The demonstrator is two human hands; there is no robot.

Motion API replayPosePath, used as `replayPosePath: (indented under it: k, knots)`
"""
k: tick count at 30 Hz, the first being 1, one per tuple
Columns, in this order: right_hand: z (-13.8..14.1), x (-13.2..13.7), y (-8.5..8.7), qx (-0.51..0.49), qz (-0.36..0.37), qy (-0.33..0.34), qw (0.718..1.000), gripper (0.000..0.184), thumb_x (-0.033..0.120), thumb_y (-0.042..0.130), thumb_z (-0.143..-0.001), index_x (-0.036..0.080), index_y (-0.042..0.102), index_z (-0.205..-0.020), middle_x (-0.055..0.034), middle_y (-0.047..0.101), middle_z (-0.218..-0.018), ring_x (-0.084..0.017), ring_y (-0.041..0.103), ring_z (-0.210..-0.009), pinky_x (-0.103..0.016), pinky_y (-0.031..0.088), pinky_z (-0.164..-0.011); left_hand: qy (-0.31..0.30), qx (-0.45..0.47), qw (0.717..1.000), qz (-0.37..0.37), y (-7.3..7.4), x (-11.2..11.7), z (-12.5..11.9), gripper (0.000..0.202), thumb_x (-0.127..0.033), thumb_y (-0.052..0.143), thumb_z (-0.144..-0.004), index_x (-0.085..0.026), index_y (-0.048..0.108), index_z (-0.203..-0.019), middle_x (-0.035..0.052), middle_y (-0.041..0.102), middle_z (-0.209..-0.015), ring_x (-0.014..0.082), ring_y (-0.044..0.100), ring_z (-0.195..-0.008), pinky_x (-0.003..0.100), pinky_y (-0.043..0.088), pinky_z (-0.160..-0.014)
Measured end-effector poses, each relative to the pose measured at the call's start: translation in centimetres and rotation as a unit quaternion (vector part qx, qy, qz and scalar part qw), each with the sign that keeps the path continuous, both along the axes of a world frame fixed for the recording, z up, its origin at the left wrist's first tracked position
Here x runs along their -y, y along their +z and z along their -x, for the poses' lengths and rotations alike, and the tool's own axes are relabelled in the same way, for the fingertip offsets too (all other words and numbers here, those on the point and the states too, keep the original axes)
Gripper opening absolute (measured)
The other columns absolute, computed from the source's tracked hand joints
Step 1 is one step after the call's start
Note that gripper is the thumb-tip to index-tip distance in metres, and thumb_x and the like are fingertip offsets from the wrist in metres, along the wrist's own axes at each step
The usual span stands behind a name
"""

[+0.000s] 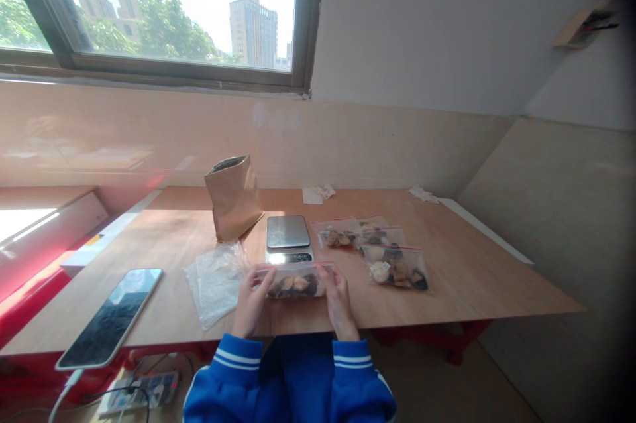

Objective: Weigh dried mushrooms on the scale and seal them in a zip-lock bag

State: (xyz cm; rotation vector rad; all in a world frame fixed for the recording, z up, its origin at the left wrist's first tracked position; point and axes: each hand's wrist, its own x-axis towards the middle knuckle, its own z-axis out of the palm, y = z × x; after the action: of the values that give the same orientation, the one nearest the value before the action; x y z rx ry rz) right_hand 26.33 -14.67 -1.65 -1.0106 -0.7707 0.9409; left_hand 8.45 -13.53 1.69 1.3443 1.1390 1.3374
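Filled bag (297, 284), left hand (252, 298), right hand (338, 298) pinching top corners

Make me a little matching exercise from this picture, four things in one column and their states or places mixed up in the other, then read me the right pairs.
Column one:
1. Phone
2. Brown paper bag
3. Scale
4. Left hand and right hand

Column two:
A. Standing with its top open
B. Gripping a filled clear bag by its upper edge
C. White cable plugged into its near end
D. Silver-topped, just beyond the hands

Right pairs: 1-C, 2-A, 3-D, 4-B.
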Motion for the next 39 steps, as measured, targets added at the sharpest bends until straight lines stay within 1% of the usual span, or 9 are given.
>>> replayPosePath:
  k: [4,9,13,18,21,24,28,32,39]
  knots:
    - [0.0,0.2,0.2,0.023,-0.013,0.049,0.998,0.033,0.047,0.068,-0.075,0.019,0.07,-0.093,-0.0071,0.072,-0.095,-0.024,0.065,-0.093,-0.036,0.051,-0.085,-0.035,0.035,0.999,0.012,0.0,0.0,0.0,0.029,-0.04,0.068,-0.076,-0.016,0.07,-0.091,0.0063,0.072,-0.094,0.0223,0.065,-0.094,0.033,0.05,-0.085]
    - [0.1,0.5,0.6,0.045,-0.022,0.084,0.995,0.031,0.045,0.068,-0.077,0.019,0.07,-0.094,-0.0062,0.071,-0.097,-0.022,0.064,-0.095,-0.034,0.05,-0.088,-0.026,0.035,0.999,0.028,-0.8,-0.3,0.2,0.03,-0.039,0.072,-0.073,-0.014,0.071,-0.09,0.0078,0.073,-0.092,0.0231,0.066,-0.093,0.034,0.05,-0.087]
    - [0.4,0.3,0.3,0.061,-0.025,0.061,0.996,0.025,0.04,0.072,-0.074,0.02,0.071,-0.088,-0.0042,0.071,-0.092,-0.02,0.065,-0.091,-0.032,0.049,-0.086,-0.031,0.042,0.998,0.037,-1.2,-0.4,0.4,0.031,-0.039,0.072,-0.073,-0.014,0.072,-0.091,0.008,0.074,-0.093,0.0232,0.067,-0.092,0.033,0.051,-0.085]
    - [0.6,0.1,0.3,0.105,-0.059,0.02,0.992,0.017,0.035,0.071,-0.076,0.019,0.069,-0.081,-0.0014,0.068,-0.082,-0.017,0.063,-0.082,-0.028,0.048,-0.079,-0.011,0.04,0.998,0.042,-0.7,-0.1,0.1,0.031,-0.039,0.074,-0.071,-0.014,0.073,-0.089,0.0078,0.074,-0.09,0.0224,0.067,-0.089,0.032,0.051,-0.084]
    - [0.6,0.1,0.2,0.088,-0.057,-0.002,0.994,0.017,0.035,0.072,-0.075,0.019,0.069,-0.081,-0.0014,0.068,-0.082,-0.017,0.062,-0.081,-0.028,0.048,-0.078,-0.004,0.042,0.998,0.045,-0.6,0.0,0.0,0.03,-0.039,0.074,-0.071,-0.014,0.074,-0.088,0.0074,0.074,-0.089,0.0214,0.066,-0.088,0.031,0.051,-0.082]
    - [0.5,0.1,-0.1,0.05,-0.042,0.012,0.998,0.02,0.036,0.073,-0.074,0.019,0.068,-0.085,-0.0016,0.069,-0.086,-0.017,0.063,-0.084,-0.029,0.049,-0.08,-0.025,0.049,0.997,0.052,-0.5,0.1,0.0,0.029,-0.039,0.073,-0.072,-0.014,0.073,-0.087,0.0069,0.074,-0.089,0.0209,0.066,-0.088,0.03,0.051,-0.082]
    - [0.5,0.3,-0.2,0.031,-0.04,0.069,0.996,0.022,0.037,0.071,-0.076,0.02,0.069,-0.09,-0.0041,0.071,-0.095,-0.02,0.064,-0.095,-0.033,0.048,-0.09,-0.068,0.068,0.993,0.072,-0.2,0.3,0.0,0.028,-0.038,0.074,-0.071,-0.015,0.074,-0.087,0.0071,0.074,-0.091,0.0216,0.067,-0.088,0.03,0.051,-0.081]
    - [0.8,0.4,0.0,0.015,-0.035,0.119,0.992,0.027,0.036,0.071,-0.076,0.019,0.071,-0.097,-0.0063,0.072,-0.101,-0.022,0.065,-0.098,-0.035,0.049,-0.091,-0.082,0.062,0.993,0.058,0.0,0.4,-0.3,0.026,-0.036,0.074,-0.071,-0.015,0.075,-0.086,0.0076,0.074,-0.092,0.0226,0.067,-0.09,0.03,0.051,-0.083]
    - [1.7,0.2,0.5,0.019,-0.008,0.078,0.997,0.023,0.035,0.076,-0.071,0.017,0.073,-0.085,-0.0062,0.075,-0.086,-0.02,0.069,-0.083,-0.032,0.053,-0.082,-0.069,0.042,0.996,0.041,-0.2,0.4,-0.3,0.025,-0.035,0.073,-0.073,-0.015,0.075,-0.087,0.0068,0.075,-0.091,0.023,0.067,-0.09,0.03,0.051,-0.083]
